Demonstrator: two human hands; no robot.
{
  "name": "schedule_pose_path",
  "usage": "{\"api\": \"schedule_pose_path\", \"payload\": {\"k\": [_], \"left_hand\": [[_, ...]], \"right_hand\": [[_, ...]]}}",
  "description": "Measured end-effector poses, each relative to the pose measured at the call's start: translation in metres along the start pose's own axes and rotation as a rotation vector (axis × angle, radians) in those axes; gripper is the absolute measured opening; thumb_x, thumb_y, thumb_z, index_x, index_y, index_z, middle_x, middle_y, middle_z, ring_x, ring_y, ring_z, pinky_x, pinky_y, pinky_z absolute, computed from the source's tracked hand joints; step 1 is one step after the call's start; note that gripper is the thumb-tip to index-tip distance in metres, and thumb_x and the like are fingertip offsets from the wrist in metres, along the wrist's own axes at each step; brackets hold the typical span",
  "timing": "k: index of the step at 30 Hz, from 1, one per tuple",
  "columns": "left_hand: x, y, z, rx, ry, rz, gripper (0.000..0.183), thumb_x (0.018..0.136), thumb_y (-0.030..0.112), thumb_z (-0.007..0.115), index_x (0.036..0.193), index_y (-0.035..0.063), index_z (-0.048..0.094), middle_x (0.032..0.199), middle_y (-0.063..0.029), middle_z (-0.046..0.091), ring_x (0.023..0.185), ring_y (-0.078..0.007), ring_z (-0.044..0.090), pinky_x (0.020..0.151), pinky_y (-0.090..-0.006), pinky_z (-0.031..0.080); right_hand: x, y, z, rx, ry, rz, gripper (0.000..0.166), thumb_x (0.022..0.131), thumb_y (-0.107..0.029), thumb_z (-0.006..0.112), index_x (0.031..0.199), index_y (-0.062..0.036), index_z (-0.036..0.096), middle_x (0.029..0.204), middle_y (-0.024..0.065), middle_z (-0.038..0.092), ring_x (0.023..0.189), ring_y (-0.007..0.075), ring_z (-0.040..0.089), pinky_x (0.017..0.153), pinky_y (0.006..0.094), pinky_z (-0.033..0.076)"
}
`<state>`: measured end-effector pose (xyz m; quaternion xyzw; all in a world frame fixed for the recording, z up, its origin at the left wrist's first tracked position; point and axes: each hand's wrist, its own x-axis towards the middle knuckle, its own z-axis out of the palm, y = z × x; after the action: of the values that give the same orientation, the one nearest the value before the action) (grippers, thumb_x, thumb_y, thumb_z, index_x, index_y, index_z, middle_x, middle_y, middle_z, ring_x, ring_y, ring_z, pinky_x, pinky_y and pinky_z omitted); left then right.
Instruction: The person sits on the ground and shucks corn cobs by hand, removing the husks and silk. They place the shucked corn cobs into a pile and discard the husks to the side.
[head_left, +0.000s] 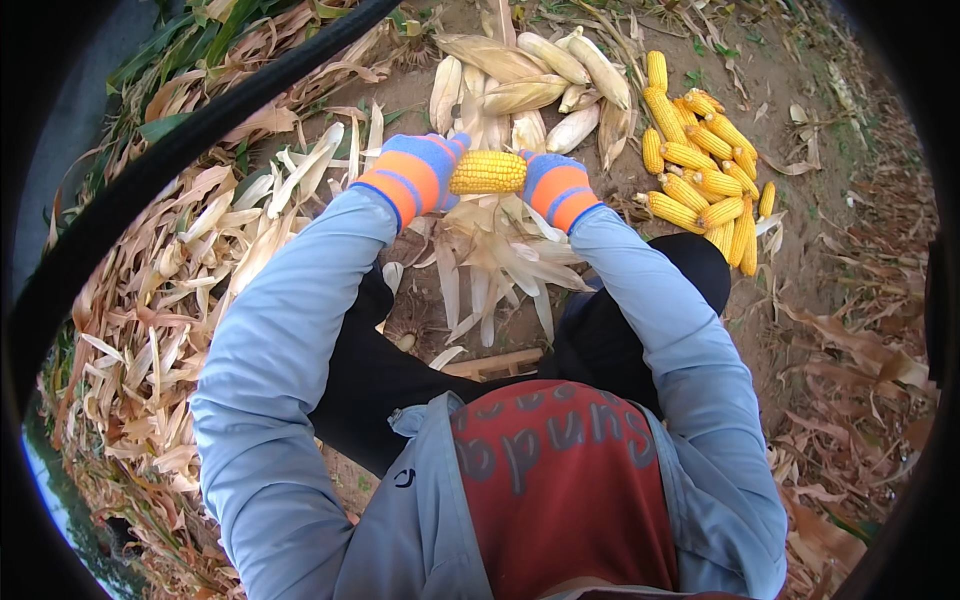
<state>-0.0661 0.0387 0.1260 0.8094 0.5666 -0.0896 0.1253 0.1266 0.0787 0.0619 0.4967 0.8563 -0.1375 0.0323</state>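
Observation:
A husked yellow ear of corn (489, 172) lies level between my hands, its rows of kernels bare. My left hand (416, 176), in an orange and blue knit glove, grips one end. At the other end is my right hand (556, 186), gloved alike, with its fingers closed around the tip. Loose pale husks (495, 247) spread on the soil just below the ear. Beyond my hands lies a pile of ears still in their dry husks (525, 90). To the right, a heap of bare yellow ears (701, 165) rests on the ground.
Dry husks and leaves (180, 277) are piled thickly along the left. A slatted wooden piece (499, 364) shows between my legs. More dry leaves (862, 360) cover the ground at right. A dark strap or cable (202, 142) crosses the upper left of the view.

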Motion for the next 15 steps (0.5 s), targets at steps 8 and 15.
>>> {"api": "schedule_pose_path", "payload": {"k": [8,15], "left_hand": [[0.024,0.032,0.005,-0.007,0.078,-0.099,0.045,0.062,0.037,0.065,0.092,0.0076,0.051,0.080,-0.0107,0.060,0.076,-0.0270,0.059,0.065,-0.0369,0.047],[0.008,-0.013,-0.024,-0.177,0.087,-0.268,0.059,0.062,0.051,0.062,0.098,0.0055,0.049,0.084,-0.0152,0.061,0.079,-0.0310,0.059,0.069,-0.0393,0.046]], "right_hand": [[0.025,0.020,0.029,0.150,-0.076,0.310,0.025,0.076,-0.028,0.049,0.085,-0.0076,0.062,0.088,0.0151,0.060,0.084,0.0308,0.057,0.071,0.0381,0.045],[0.037,0.026,0.024,0.265,-0.429,0.068,0.045,0.081,-0.039,0.043,0.109,-0.0051,0.052,0.103,0.0143,0.057,0.093,0.0289,0.054,0.080,0.0331,0.042]]}}
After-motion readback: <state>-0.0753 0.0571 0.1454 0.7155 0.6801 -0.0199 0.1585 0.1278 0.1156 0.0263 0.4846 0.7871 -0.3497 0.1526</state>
